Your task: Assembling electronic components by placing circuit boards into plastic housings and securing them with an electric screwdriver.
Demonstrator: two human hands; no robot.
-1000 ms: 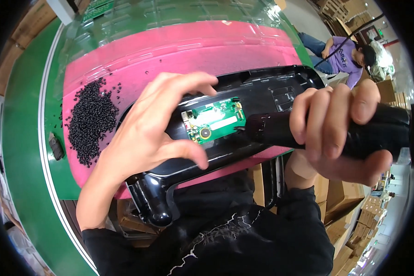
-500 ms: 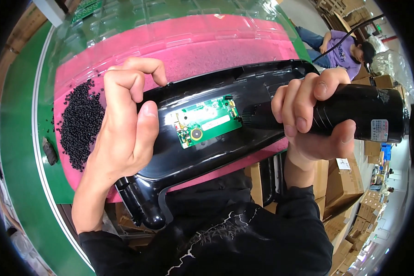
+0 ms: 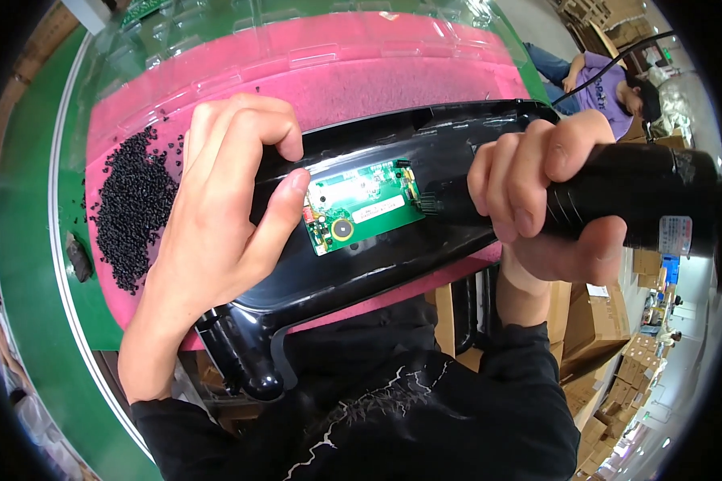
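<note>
Fingers of the right hand (image 3: 529, 184) wrap a black tool (image 3: 638, 196), likely to steady its bulk; those of the left hand (image 3: 217, 200) curl (pinching something? cannot tell) beside the green circuit board (image 3: 373, 228) inside the black housing (image 3: 361, 276), presumably open-side-up for access.

A green worktop (image 3: 96, 319) is carrying a pink mat (image 3: 413, 90). A long black housing (image 3: 353, 276) is resting across the mat, its near-left end jutting past the near edge. Small black pieces (image 3: 132, 212) are lying heaped at the mat's left, a few straying. Clear moulded plastic (image 3: 321, 54) is covering the far part, and a dark lump (image 3: 79, 256) is sitting on the green at left.
</note>
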